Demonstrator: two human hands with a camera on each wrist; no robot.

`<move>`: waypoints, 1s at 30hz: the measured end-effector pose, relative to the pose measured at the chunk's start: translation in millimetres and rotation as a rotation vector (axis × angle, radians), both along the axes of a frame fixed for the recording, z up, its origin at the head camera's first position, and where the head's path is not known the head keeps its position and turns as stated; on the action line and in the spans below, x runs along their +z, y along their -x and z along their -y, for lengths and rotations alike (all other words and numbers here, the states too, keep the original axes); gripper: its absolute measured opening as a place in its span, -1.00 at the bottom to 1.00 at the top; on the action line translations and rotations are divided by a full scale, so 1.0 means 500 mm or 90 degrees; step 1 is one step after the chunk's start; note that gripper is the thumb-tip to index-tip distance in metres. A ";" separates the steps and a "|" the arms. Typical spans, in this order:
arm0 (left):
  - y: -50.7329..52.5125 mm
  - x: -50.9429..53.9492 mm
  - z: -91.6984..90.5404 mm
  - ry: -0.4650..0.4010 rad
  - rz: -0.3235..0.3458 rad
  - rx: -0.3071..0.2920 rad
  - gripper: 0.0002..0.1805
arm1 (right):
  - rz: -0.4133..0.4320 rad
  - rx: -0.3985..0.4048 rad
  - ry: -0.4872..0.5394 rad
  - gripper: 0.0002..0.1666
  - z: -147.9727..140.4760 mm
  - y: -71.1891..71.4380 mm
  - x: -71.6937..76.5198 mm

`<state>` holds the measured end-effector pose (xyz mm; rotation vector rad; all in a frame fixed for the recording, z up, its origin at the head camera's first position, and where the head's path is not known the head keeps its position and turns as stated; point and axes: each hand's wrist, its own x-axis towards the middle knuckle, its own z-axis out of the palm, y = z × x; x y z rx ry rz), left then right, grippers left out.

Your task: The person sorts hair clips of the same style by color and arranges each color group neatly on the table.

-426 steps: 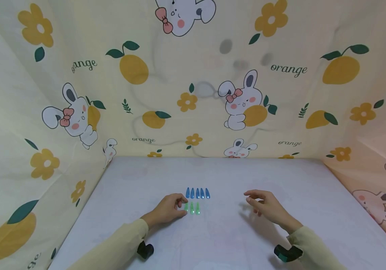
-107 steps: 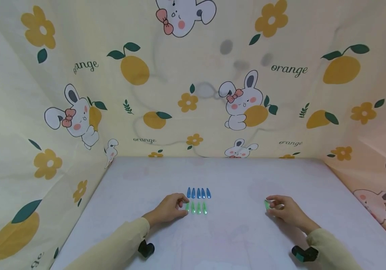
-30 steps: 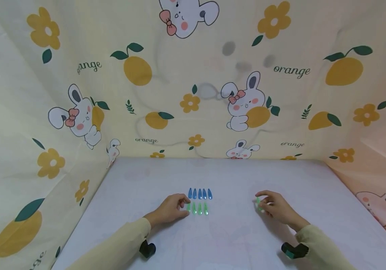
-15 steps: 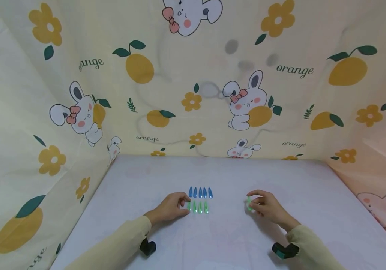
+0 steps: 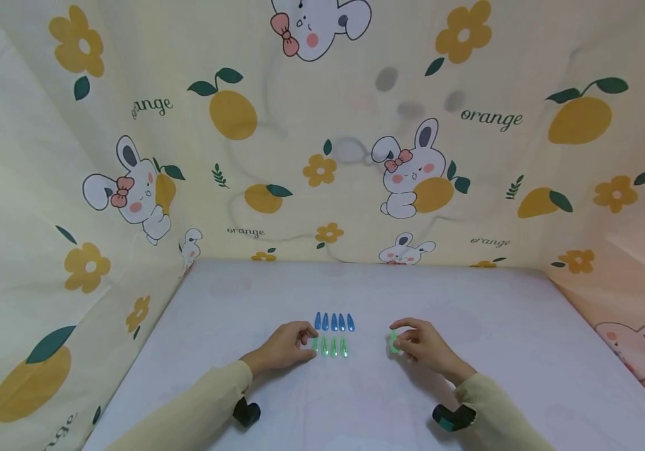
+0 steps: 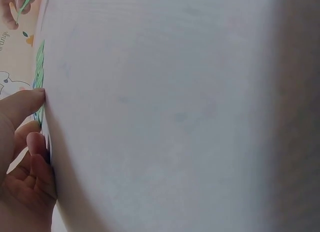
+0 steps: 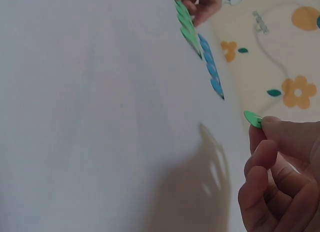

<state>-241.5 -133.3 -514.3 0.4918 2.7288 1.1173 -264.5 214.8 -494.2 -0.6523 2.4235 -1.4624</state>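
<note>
My left hand (image 5: 284, 345) rests on the table at the left end of a row of green snap hair clips (image 5: 334, 346). Its thumb and forefinger hold the leftmost green clip (image 5: 315, 345) at its two ends, partly covering it. Just behind lies a row of blue snap hair clips (image 5: 334, 322), side by side with points away from me. To the right of both rows, my right hand (image 5: 426, 348) pinches another green snap hair clip (image 5: 393, 341) between thumb and forefinger, above the table. That clip also shows in the right wrist view, its rounded end sticking out from the fingertips.
The white table (image 5: 367, 401) is bounded by a patterned cloth (image 5: 345, 207) at the back and both sides. A dark wrist camera (image 5: 246, 414) sits below the left wrist and another dark camera (image 5: 453, 418) below the right wrist.
A fourth green clip has joined the front row since the oldest frame. Lately my right hand, holding another green clip, has moved left toward the rows. The left hand has stayed put.
</note>
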 end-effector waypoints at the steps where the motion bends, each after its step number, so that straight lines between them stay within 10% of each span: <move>1: -0.001 0.000 0.000 -0.001 0.001 0.001 -0.61 | 0.005 -0.001 -0.002 -0.55 0.006 0.000 -0.002; 30: 0.002 -0.002 0.001 -0.013 -0.011 -0.009 -0.63 | 0.069 -0.009 -0.036 -0.64 0.149 -0.005 -0.003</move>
